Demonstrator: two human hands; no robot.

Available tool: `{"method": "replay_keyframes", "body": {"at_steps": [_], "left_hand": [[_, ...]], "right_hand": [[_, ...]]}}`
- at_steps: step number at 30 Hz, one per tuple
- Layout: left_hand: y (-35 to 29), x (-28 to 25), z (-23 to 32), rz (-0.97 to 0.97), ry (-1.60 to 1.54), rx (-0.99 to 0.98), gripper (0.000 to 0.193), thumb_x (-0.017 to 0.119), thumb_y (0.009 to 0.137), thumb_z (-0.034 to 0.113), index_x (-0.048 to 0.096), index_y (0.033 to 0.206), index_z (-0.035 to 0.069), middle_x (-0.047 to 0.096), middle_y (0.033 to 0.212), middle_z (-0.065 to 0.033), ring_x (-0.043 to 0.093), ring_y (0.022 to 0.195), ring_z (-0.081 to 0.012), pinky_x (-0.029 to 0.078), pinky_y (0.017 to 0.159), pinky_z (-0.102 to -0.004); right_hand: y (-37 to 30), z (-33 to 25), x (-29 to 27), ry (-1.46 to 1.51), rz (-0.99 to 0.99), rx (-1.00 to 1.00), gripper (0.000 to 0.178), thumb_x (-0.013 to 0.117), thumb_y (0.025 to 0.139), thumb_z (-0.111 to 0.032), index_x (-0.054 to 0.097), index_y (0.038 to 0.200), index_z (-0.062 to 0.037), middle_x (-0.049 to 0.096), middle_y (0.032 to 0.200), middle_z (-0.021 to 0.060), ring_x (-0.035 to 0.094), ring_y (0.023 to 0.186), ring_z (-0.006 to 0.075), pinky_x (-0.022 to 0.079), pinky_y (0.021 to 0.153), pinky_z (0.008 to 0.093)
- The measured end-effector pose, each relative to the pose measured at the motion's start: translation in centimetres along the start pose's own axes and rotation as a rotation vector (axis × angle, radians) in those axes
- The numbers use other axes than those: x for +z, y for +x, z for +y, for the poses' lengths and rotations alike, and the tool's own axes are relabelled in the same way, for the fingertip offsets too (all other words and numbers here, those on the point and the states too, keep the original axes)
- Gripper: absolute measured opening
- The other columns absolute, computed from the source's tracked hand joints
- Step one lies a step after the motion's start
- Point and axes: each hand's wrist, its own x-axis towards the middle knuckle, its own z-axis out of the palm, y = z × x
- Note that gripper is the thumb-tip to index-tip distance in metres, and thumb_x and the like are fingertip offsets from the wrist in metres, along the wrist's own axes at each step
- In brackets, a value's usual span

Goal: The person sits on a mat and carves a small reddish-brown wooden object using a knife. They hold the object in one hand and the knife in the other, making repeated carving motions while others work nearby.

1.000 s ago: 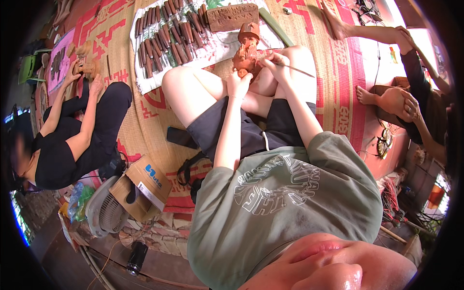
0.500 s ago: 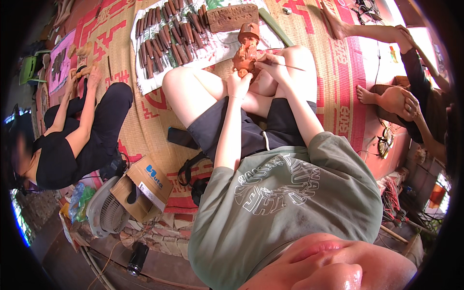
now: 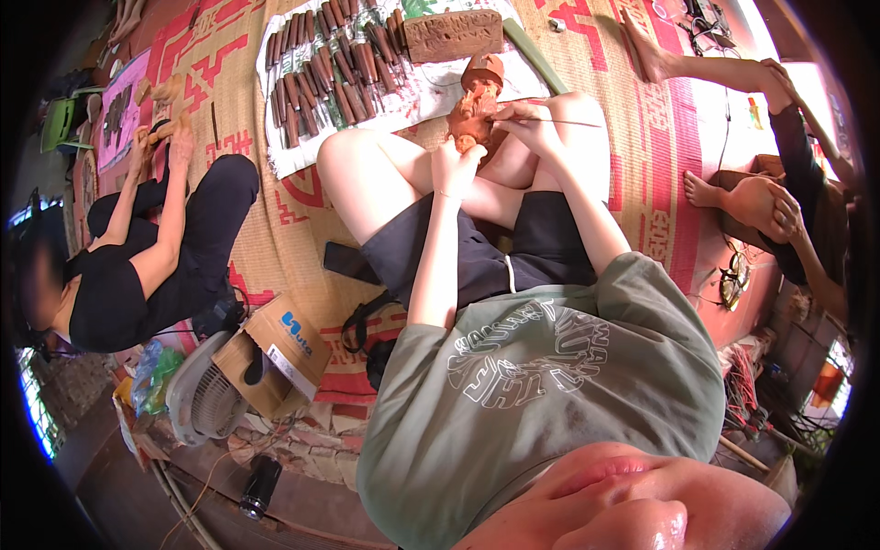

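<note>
— What are you catching from your end?
— I'm seeing the right hand [image 3: 530, 126] laying its slim tool [image 3: 577, 123] nearly level, where a second ago it was slanting more steeply. The carved reddish figure [image 3: 471, 112] is leaning slightly more rightward, though the whole view is swinging a little too. I'm reading that as a fresh angle on the same piece
— And the grips?
— The left hand [image 3: 455, 168] is closing around the figure's near end, holding it between the bent knees; the right is pinching the tool at the figure's side, and I'm not managing to tell whether the tip is touching
— And around them?
— A woven mat [image 3: 275, 240] is lying underneath; a white cloth [image 3: 394, 108] is carrying rows of wooden-handled tools [image 3: 316, 82] and a carved block [image 3: 454, 37]. A co-worker [image 3: 119, 293] is sitting leftward, another person [image 3: 752, 206] rightward, and a cardboard box [image 3: 295, 353] is standing beside a fan [image 3: 215, 396]
</note>
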Motion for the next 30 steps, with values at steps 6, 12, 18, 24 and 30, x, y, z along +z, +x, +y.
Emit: {"method": "replay_keyframes", "body": {"at_steps": [6,12,18,24,30], "left_hand": [[-1.2,-1.2,2.3,-0.031,0.031,-0.048,0.025,0.065,0.067,0.021,0.060,0.071,-0.003,0.061,0.063,-0.0156,0.060,0.058,-0.0249,0.046,0.055,-0.0347],[-1.4,-1.3,2.0,-0.006,0.174,0.057,0.026,0.065,0.068,0.022,0.060,0.064,-0.004,0.058,0.057,-0.0137,0.057,0.052,-0.0206,0.044,0.050,-0.0326],[-1.2,-1.9,3.0,-0.071,0.181,-0.075,0.042,0.065,0.066,0.034,0.061,0.070,-0.008,0.059,0.063,-0.0245,0.062,0.060,-0.0350,0.047,0.055,-0.0407],[-2.1,-3.1,5.2,-0.129,0.385,-0.040,0.038,0.063,0.070,0.033,0.062,0.064,-0.005,0.056,0.055,-0.0198,0.059,0.052,-0.0277,0.046,0.051,-0.0367],[-1.8,-3.0,4.9,-0.076,0.229,-0.069,0.041,0.061,0.070,0.033,0.060,0.062,-0.007,0.056,0.052,-0.0201,0.059,0.050,-0.0281,0.046,0.051,-0.0374]], "right_hand": [[-0.3,-1.8,-0.3,0.034,-0.040,0.036,0.007,0.067,0.075,-0.002,0.063,0.081,-0.0009,0.065,0.079,0.0035,0.061,0.076,0.0093,0.049,0.071,0.0212],[-0.9,-2.1,-0.4,0.125,-0.038,-0.007,0.007,0.068,0.074,-0.001,0.063,0.079,0.0002,0.065,0.079,0.0043,0.061,0.075,0.0099,0.049,0.070,0.0214],[-0.1,-2.5,0.2,0.126,-0.016,0.051,0.010,0.070,0.073,-0.005,0.063,0.077,-0.0008,0.065,0.078,0.0041,0.060,0.074,0.0095,0.048,0.069,0.0224],[-0.4,-2.5,1.1,0.212,-0.001,0.000,0.016,0.068,0.075,-0.014,0.064,0.083,-0.0008,0.064,0.078,0.0071,0.059,0.071,0.0110,0.046,0.064,0.0262],[-0.3,-3.5,2.8,-0.018,0.192,0.014,0.019,0.068,0.075,-0.018,0.067,0.081,-0.0002,0.064,0.065,0.0097,0.059,0.060,0.0143,0.046,0.057,0.0287]]}}
